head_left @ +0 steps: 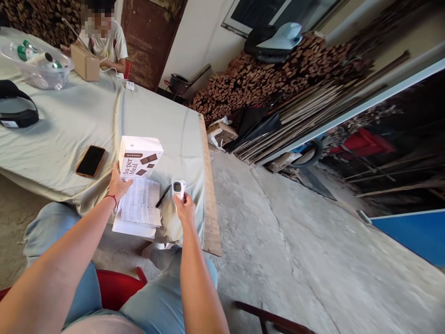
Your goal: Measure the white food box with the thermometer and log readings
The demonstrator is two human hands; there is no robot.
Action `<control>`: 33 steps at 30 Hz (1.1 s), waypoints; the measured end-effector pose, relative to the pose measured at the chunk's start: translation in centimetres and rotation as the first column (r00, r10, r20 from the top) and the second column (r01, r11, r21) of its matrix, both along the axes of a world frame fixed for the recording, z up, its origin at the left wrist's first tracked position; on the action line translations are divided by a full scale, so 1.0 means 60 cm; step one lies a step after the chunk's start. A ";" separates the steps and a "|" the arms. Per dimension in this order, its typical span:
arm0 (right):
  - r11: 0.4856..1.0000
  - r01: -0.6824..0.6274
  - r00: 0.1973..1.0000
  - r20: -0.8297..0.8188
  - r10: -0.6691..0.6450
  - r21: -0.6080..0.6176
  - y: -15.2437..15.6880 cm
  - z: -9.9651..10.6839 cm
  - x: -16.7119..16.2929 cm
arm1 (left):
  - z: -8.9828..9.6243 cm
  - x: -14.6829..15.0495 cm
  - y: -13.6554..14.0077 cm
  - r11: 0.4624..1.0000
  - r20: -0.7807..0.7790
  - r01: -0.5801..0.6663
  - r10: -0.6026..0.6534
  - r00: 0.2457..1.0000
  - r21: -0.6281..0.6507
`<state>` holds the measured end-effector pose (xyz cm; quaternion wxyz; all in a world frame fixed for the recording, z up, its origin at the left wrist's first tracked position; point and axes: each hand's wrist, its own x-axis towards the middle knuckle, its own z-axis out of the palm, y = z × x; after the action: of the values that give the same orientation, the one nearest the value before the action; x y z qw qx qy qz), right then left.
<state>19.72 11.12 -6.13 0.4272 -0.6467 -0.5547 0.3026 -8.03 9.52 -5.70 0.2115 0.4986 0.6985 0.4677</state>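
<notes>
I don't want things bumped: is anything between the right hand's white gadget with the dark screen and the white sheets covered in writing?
Yes, a slim black pen lies slantwise between the gadget and the sheets, its nearer end at the sheets' right edge. Nothing else visible.

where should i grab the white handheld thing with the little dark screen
Probably by the narrower part below the screen, from the near side, as the right hand holds the white device. The screen sits in the wider far end, facing up toward the wearer, so a grip there leaves it uncovered. Fingers partly hide that narrower part.
</notes>
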 end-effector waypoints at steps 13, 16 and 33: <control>0.936 -0.327 0.757 -0.557 0.341 0.128 -0.013 -0.014 -0.210 | 0.002 -0.018 0.010 0.997 0.251 -0.015 0.032 0.967 -0.071; 0.941 -0.317 0.762 -0.558 0.329 0.121 -0.006 -0.017 -0.210 | -0.003 -0.011 0.006 0.997 0.155 -0.062 0.068 0.986 -0.046; 0.942 -0.309 0.729 -0.604 0.321 0.127 -0.018 -0.004 -0.208 | 0.004 -0.045 0.041 0.997 -0.219 -0.073 0.069 0.973 -0.007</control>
<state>7.24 10.04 -6.36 0.5328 -0.4047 -0.4884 0.5602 -10.72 11.97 -5.49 0.1201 0.5201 0.7385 0.4120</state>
